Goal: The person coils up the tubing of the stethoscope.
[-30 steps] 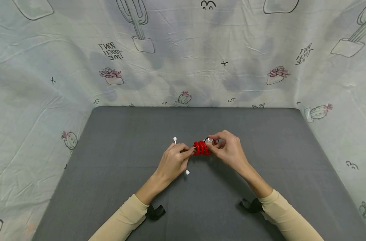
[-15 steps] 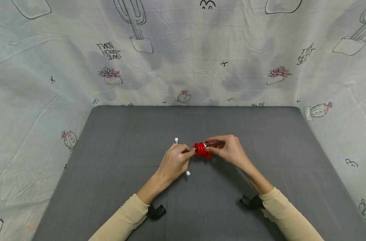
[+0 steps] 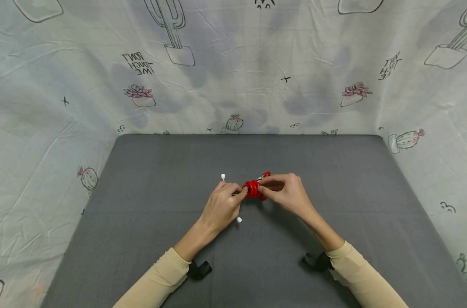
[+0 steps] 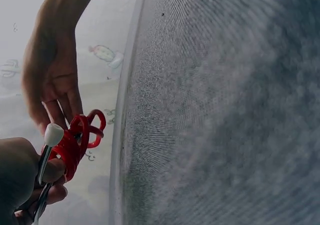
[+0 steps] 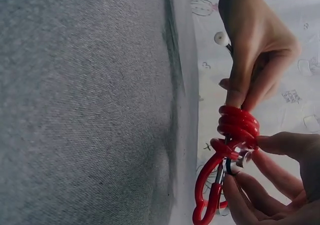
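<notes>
A stethoscope with red tubing (image 3: 252, 189) is held up over the grey table, its tubing wound in several tight turns around its metal tubes. My left hand (image 3: 221, 204) grips the metal ear tubes, and a white ear tip (image 3: 223, 176) sticks out on either side of the fist. From the right, my right hand (image 3: 289, 192) pinches the end of the coil with thumb and fingers. The right wrist view shows the metal chest piece (image 5: 242, 160) by those fingertips, partly hidden, and a red loop (image 5: 205, 200) hanging beyond the coil.
The grey table (image 3: 160, 171) spreads out under both hands. A white cloth (image 3: 249, 64) printed with cacti hangs behind it and along the sides. Black straps (image 3: 199, 270) sit at both wrists, below the cream sleeves.
My right hand has moved slightly left, against the coil. The chest piece, visible in the head view before, is now hidden, and a red end shows above the right fingers. The left hand barely moved.
</notes>
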A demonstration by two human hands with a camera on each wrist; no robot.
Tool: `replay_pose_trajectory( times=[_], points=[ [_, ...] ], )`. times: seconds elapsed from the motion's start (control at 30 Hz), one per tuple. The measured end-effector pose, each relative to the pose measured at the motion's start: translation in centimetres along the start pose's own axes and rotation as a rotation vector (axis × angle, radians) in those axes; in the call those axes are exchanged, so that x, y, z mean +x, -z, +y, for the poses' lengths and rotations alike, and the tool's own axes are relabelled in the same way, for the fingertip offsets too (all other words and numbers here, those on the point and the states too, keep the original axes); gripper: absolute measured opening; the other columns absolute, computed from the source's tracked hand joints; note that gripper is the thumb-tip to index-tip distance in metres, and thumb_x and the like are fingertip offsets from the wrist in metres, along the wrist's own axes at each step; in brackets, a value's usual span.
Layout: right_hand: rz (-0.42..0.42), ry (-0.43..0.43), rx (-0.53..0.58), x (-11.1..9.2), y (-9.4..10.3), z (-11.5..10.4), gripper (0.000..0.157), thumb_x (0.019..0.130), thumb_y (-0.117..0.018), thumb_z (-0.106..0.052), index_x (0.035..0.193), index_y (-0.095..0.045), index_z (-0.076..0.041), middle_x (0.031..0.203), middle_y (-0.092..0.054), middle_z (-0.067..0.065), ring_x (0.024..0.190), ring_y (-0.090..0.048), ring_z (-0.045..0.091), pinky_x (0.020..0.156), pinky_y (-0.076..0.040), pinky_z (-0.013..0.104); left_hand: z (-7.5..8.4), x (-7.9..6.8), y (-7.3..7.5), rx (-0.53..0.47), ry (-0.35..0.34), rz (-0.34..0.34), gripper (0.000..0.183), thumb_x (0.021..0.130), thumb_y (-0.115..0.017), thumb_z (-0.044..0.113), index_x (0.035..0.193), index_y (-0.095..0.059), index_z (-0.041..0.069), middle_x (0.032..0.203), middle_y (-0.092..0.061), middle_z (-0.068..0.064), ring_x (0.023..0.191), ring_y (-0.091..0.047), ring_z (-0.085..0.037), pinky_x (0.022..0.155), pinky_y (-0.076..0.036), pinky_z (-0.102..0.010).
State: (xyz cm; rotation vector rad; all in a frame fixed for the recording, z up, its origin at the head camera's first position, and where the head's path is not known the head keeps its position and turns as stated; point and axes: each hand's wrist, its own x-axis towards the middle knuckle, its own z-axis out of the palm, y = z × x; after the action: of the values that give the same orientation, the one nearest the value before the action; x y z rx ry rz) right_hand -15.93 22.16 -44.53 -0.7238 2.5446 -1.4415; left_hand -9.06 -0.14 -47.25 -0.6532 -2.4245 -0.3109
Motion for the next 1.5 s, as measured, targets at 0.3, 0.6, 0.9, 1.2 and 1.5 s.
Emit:
replay_pose_trajectory(
  times=[0.3, 0.6, 0.9, 1.2, 1.5],
  points=[
    [0.13, -0.019, -0.07, 0.2, -1.4, -0.4, 0.012, 0.086, -0.082, -0.01, 0.098, -0.081, -0.008, 0.092, -0.084, 0.011, 0.078, -0.081, 0.019, 0.071, -0.065, 0.028, 0.4, 0.0, 0.1, 0.063, -0.056, 0.016, 0.023, 0.094, -0.07, -0.007, 0.107, -0.086, 0.004, 0.091, -0.075, -0.007, 0.079, -0.071, -0.019, 0.081, -0.057, -0.034],
    [0.195, 0.025, 0.004, -0.1, -2.1, 0.2, 0.012, 0.086, -0.087, -0.005, 0.097, -0.083, -0.005, 0.092, -0.084, 0.014, 0.077, -0.082, 0.021, 0.068, -0.064, 0.021, 0.3, -0.2, -0.1, 0.076, -0.055, 0.019, 0.022, 0.093, -0.073, -0.006, 0.106, -0.086, 0.005, 0.09, -0.075, -0.005, 0.079, -0.07, -0.018, 0.081, -0.056, -0.033],
    [0.066, -0.066, 0.169, 0.4, -1.2, 1.5, 0.019, 0.09, -0.083, 0.003, 0.109, -0.081, 0.002, 0.103, -0.082, 0.024, 0.083, -0.077, 0.008, 0.075, -0.062, 0.018, 0.0, -0.5, -0.3, 0.086, -0.063, 0.012, 0.02, 0.093, -0.076, -0.005, 0.106, -0.087, 0.006, 0.091, -0.076, -0.005, 0.081, -0.071, -0.018, 0.081, -0.056, -0.032],
    [-0.124, -0.056, 0.238, 0.7, 0.1, 2.2, 0.021, 0.095, -0.084, -0.009, 0.116, -0.083, -0.003, 0.113, -0.083, 0.021, 0.092, -0.081, 0.012, 0.078, -0.063, 0.024, -0.6, -0.6, -0.2, -0.067, -0.007, -0.006, 0.018, 0.088, -0.084, -0.005, 0.101, -0.088, 0.007, 0.087, -0.077, -0.002, 0.08, -0.073, -0.016, 0.08, -0.058, -0.032],
    [-0.082, -0.009, 0.121, 0.2, -1.0, 2.2, 0.022, 0.094, -0.087, -0.016, 0.113, -0.082, -0.007, 0.113, -0.08, 0.015, 0.097, -0.08, 0.025, 0.074, -0.061, 0.023, -0.9, -0.7, -0.7, -0.159, 0.072, -0.086, 0.01, 0.09, -0.087, 0.004, 0.099, -0.088, 0.009, 0.087, -0.081, 0.001, 0.08, -0.075, -0.013, 0.079, -0.058, -0.033]
  ],
)
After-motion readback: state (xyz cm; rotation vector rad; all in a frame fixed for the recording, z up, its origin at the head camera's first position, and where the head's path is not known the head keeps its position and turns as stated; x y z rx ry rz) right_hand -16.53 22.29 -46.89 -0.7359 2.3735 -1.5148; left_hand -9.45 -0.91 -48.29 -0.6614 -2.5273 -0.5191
